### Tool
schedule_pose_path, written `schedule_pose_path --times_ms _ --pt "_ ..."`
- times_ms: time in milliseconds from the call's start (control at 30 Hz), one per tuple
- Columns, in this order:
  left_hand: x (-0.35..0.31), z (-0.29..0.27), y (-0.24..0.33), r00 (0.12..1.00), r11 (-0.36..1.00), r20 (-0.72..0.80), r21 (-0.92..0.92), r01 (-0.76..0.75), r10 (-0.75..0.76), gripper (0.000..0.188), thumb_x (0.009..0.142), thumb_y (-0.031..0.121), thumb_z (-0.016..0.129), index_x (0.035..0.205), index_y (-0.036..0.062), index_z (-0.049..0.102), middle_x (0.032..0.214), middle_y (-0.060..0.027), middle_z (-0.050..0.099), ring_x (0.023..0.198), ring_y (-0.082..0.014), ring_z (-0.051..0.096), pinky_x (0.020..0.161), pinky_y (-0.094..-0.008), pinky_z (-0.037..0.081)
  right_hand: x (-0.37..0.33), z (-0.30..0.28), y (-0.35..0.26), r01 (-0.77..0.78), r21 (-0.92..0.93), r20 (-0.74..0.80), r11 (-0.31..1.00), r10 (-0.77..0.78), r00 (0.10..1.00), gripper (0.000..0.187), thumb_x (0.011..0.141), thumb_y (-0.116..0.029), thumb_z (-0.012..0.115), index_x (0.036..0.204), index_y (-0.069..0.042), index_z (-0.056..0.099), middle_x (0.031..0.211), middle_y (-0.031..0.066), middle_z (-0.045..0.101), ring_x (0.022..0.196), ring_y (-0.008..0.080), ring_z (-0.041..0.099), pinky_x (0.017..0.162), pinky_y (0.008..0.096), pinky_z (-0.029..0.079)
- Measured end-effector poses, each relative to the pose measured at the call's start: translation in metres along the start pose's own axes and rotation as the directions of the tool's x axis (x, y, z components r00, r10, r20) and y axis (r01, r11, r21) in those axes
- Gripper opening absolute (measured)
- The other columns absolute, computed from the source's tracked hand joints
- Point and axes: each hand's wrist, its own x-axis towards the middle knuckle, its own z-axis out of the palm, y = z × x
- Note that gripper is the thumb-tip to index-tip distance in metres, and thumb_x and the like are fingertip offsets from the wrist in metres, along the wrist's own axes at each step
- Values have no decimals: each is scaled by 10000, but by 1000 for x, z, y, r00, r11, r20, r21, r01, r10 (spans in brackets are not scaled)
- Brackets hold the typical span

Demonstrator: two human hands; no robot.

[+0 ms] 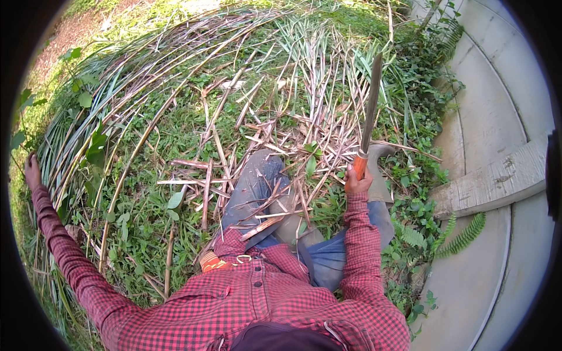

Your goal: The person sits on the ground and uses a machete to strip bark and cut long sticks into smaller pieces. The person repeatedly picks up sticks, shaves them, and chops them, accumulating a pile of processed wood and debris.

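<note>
My right hand is wrapped round the orange handle of a machete, whose long blade points up and away from me. Out at the far left, my left hand reaches with its fingers stretched out beside a heap of long cut stalks with green leaves. I cannot see anything held in it. Short reddish-brown stalk pieces and peeled sheaths lie in front of my bent legs, some of them across my jeans.
A bundle of trimmed stalks lies ahead, leafy ends pointing away. On the right run a pale concrete surface and a thick concrete beam, bordered by ferns. Low green weeds cover the ground around me. My rubber boot is beside the machete handle.
</note>
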Motion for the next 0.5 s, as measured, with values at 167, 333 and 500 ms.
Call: schedule_pose_path --times_ms 167,333,500 --pt "-155 309 196 835 988 545 -78 137 -73 266 792 218 578 983 34 597 900 -133 624 873 -222 592 779 -307 449 -53 -22 -2 -105 -274 46 956 122 992 226 673 -103 632 855 11 560 662 56 541 569 132 519 529 271 432" --pt "-228 362 234 713 933 667 357 -54 -214 433 784 236 571 1195 150 469 1177 -135 490 1121 -285 445 940 -400 366 -87 -14 8 -90 -292 64 952 113 991 160 711 -67 582 828 23 523 602 45 511 445 108 489 410 235 407" --pt "-259 359 208 721 958 673 284 -47 -165 274 823 274 525 1025 91 504 994 -196 557 902 -369 540 747 -441 442 -88 -7 10 -257 -199 12 946 264 964 159 709 -57 581 835 25 528 610 48 516 451 107 491 413 237 408"
